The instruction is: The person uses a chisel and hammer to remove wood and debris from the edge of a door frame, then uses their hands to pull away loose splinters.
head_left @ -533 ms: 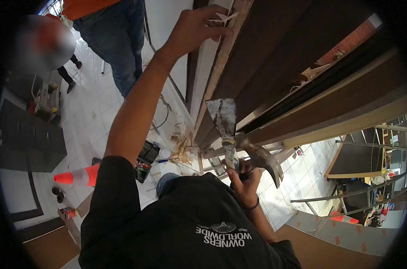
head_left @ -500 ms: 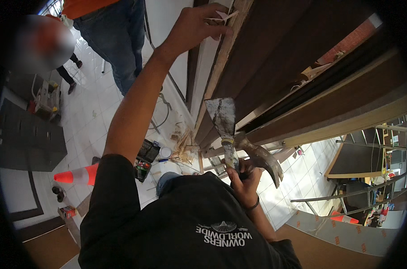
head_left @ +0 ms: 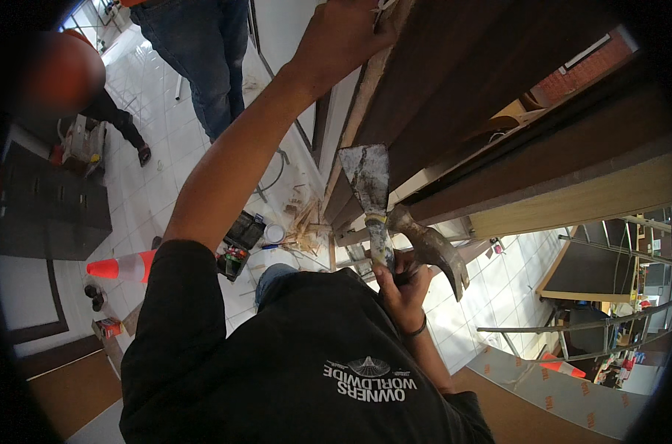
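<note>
At the top edge of the view, my left hand is against the raw edge of a dark brown wooden panel. Its fingers are closed by a pale sliver, partly cut off by the picture's edge. In front of my chest my right hand grips two tools together. One is a putty knife with a wide, stained blade pointing up. The other is a claw hammer, its worn metal head lying just right of the knife. My fingers hide most of both handles.
Wood splinters litter the tiled floor beside an open black toolbox and a white tub. One person in jeans stands close at upper left, another behind. A traffic cone is left; a ladder is right.
My left hand has moved up along the panel edge, toward the top of the view. The right hand keeps both tools. The person at far left has shifted, with a leg now stretched nearer.
</note>
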Demonstrator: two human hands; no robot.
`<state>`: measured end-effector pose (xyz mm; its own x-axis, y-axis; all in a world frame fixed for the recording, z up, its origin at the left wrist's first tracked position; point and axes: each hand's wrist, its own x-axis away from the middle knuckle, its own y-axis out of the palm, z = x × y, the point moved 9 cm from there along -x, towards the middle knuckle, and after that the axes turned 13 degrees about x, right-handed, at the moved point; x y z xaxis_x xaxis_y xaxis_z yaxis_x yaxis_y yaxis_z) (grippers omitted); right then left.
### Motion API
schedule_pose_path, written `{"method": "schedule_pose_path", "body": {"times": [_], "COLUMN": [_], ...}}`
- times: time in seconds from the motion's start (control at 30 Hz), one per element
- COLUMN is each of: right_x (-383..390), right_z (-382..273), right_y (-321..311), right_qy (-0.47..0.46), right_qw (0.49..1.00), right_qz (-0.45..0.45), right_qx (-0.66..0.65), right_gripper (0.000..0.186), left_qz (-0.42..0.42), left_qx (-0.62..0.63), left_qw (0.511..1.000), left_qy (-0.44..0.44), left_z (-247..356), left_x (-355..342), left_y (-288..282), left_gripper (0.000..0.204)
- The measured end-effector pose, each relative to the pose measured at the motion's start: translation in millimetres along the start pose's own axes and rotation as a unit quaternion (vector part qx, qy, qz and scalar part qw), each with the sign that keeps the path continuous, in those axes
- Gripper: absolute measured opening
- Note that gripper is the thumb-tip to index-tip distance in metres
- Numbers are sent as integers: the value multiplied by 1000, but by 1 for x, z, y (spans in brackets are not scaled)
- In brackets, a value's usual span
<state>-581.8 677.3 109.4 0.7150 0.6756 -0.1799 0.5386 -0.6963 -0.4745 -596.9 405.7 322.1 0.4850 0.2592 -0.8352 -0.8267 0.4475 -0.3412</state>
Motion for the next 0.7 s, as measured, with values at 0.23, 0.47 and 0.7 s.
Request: {"method": "schedule_pose_path", "body": {"times": [0.23, 0.47, 0.7], "right_x": [6, 5, -2], "right_z": [0, 5, 21], "right_y": [-10, -7, -12], "right_qy": [-38, -11, -33], "right_qw": [997, 999, 999], "right_qz": [-13, -32, -32], "right_qx": [58, -19, 25], "right_gripper": [26, 26, 30], "left_qz": [-13, -45, -79], "left_qx": [-103, -168, -226], "left_qw": [993, 985, 971], "left_qy": [-49, 8, 1], "left_z": [4, 3, 14], "left_x": [-3, -1, -9], "left_y": [6, 6, 8], "left_gripper": [47, 41, 38]}}
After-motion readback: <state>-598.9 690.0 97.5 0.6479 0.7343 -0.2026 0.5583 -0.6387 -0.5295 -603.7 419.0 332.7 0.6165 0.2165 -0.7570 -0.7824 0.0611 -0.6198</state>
